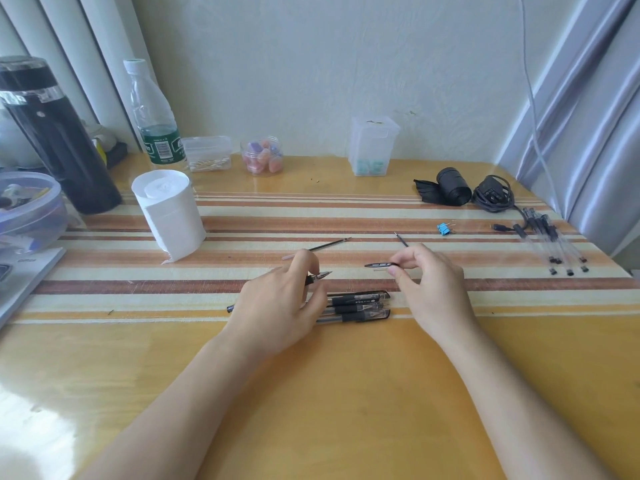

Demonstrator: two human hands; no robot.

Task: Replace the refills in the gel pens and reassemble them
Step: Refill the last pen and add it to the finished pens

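My left hand (277, 306) grips an uncapped black gel pen (318, 277), its tip pointing right and its rear end poking out below my wrist. My right hand (429, 282) pinches a black pen cap (379, 264) between thumb and forefinger. A thin refill (401, 239) sticks out above the same fingers. A loose refill (329, 244) lies on the striped cloth beyond my left hand. Three capped black gel pens (360, 304) lie side by side between my hands.
Several more pens (554, 244) lie at the right by a black cable (493, 194), a black roll (452, 187) and a blue binder clip (444, 229). A tissue roll (169, 213), bottle (154, 112), black flask (52, 133) and small jars (262, 155) stand at the left and back.
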